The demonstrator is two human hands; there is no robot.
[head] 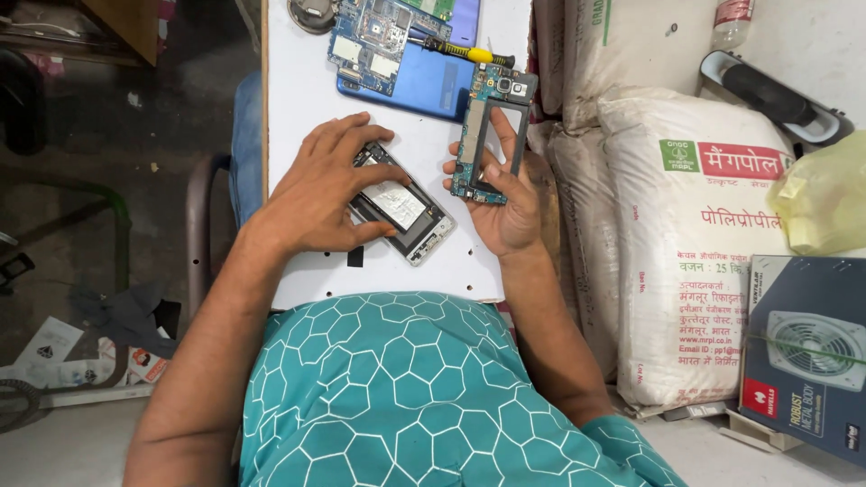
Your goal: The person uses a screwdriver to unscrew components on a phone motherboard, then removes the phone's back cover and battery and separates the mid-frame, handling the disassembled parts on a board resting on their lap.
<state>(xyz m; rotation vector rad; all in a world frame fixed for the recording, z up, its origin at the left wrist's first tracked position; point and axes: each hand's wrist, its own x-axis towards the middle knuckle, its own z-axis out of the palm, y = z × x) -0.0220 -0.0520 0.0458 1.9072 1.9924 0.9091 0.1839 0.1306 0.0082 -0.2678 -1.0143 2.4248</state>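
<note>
My left hand (320, 189) rests on an opened phone body (403, 209) with a silver battery showing, pinning it to the white board (302, 86). My right hand (507, 203) holds up a frame-shaped green circuit board (492, 113) with a camera module at its top end; fingers grip its lower part. The two hands sit side by side above my lap, close but apart.
Further up the board lie a blue phone shell (428, 86), another circuit board (370, 36) and a yellow-handled screwdriver (465, 51). White woven sacks (686, 225) stack at the right, with a boxed fan (807, 352) and a yellow bag (825, 203). Bare floor with litter lies left.
</note>
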